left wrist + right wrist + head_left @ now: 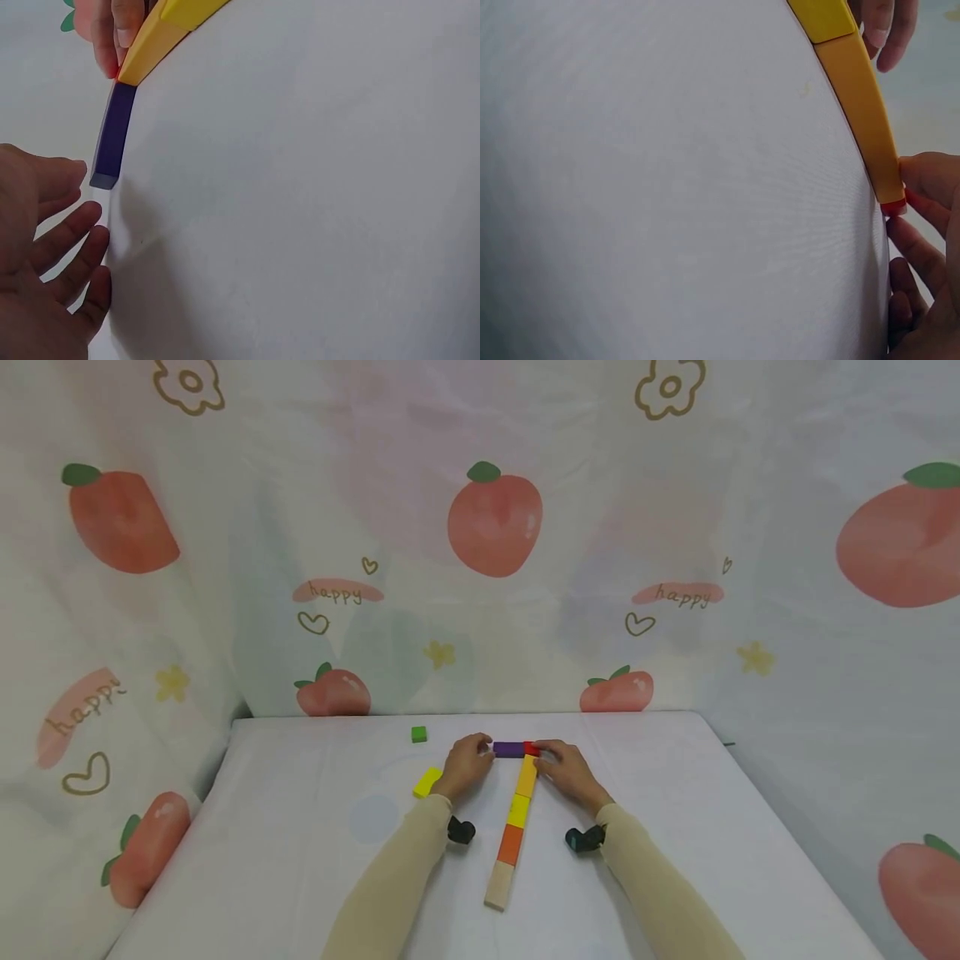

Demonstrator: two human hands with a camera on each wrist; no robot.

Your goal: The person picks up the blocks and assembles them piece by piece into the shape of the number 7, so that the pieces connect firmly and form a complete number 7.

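A purple block [509,749] lies crosswise at the far end of a line of blocks, with a red block [531,748] against its right end. My right hand [567,770] pinches the red block between thumb and finger; in the right wrist view only a strip of red [893,206] shows past the orange-yellow block [866,120]. My left hand [467,767] is just off the purple block's left end, its fingers loosely bent and apart, holding nothing. In the left wrist view a small gap separates its thumb from the purple block [114,135].
Toward me the line runs through an orange-yellow block [527,777], a yellow block [518,811], an orange block [510,845] and a plain wooden block [498,885]. Another yellow block [426,782] lies beside the left wrist. A green cube [418,734] sits near the table's back edge.
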